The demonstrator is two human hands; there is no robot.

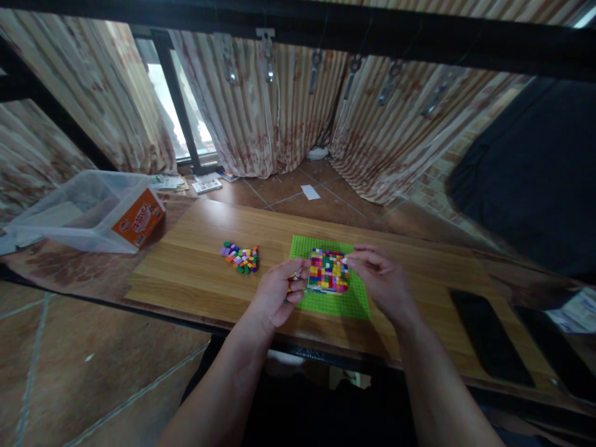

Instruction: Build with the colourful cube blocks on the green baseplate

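Note:
A block of many-coloured toy bricks (328, 270) stands on a green studded baseplate (356, 304). My left hand (282, 285) is at the block's left side, its fingers curled round several small loose bricks (293, 282); how many is hidden by the fingers. At the block's upper right corner, my right hand (382, 279) pinches a small white brick (345, 261) between thumb and forefinger. Whether that brick touches the block I cannot tell. Left of the baseplate lies a loose pile of coloured bricks (241, 257).
A clear plastic bin (88, 239) with an orange label stands at the far left. Two dark flat phone-like slabs (491, 335) lie at the right, near a white packet (575, 313). The wooden board (186, 273) is under the bricks; a dark bar crosses overhead.

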